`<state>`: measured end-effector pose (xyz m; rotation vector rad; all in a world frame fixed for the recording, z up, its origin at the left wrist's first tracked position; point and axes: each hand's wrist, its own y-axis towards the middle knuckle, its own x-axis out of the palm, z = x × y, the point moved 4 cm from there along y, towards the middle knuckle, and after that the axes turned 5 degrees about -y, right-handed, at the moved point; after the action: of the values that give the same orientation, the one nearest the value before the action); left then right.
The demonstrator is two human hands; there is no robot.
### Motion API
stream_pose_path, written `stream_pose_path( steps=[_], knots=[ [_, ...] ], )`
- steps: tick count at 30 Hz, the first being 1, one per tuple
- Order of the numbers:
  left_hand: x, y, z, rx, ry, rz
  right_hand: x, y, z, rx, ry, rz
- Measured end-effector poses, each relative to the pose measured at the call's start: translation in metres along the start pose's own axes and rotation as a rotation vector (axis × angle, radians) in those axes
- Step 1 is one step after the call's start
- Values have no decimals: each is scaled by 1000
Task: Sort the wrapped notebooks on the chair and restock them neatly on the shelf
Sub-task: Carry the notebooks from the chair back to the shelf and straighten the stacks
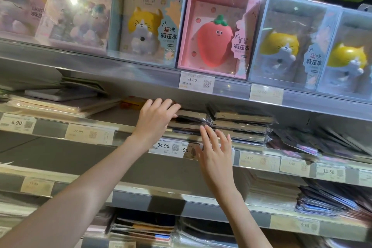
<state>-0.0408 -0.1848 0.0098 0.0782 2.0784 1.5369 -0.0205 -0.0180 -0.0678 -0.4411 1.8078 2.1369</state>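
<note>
A stack of dark wrapped notebooks (191,121) lies on the middle shelf (124,125), under the shelf with the boxed toys. My left hand (155,119) rests on the stack's left end, its fingers bent over the top notebook's edge. My right hand (216,151) is in front of the stack with straight, spread fingers, its fingertips at the front edge of the plastic wrap. A second stack of wrapped notebooks (241,127) sits right beside the first. The chair is out of view.
Boxed cat and strawberry squeeze notebooks (213,34) fill the top shelf. Price tags (167,147) line the shelf rails. Flat notebooks (60,102) lie on the left, loose wrapped packs (322,143) on the right, and more stacks (145,225) on the lower shelves.
</note>
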Motion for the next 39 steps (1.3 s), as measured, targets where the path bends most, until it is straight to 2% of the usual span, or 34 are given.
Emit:
stream_pose_path(
  steps=[7,11,17,25,32,39],
  knots=[
    [-4,9,0,-20,71,31,-8,14,-9,14,52,128],
    [-5,12,2,-14,76,47,-11,22,-13,20,39,124],
    [3,5,0,-17,55,83,-5,28,-12,139,12,118],
    [14,-13,1,-64,-51,110,-10,6,-8,55,122,182],
    [17,-25,-2,-201,-195,-16,-4,-2,-10,30,42,118],
    [25,-32,1,-65,-33,-193,5,3,-11,61,-126,33]
  ],
)
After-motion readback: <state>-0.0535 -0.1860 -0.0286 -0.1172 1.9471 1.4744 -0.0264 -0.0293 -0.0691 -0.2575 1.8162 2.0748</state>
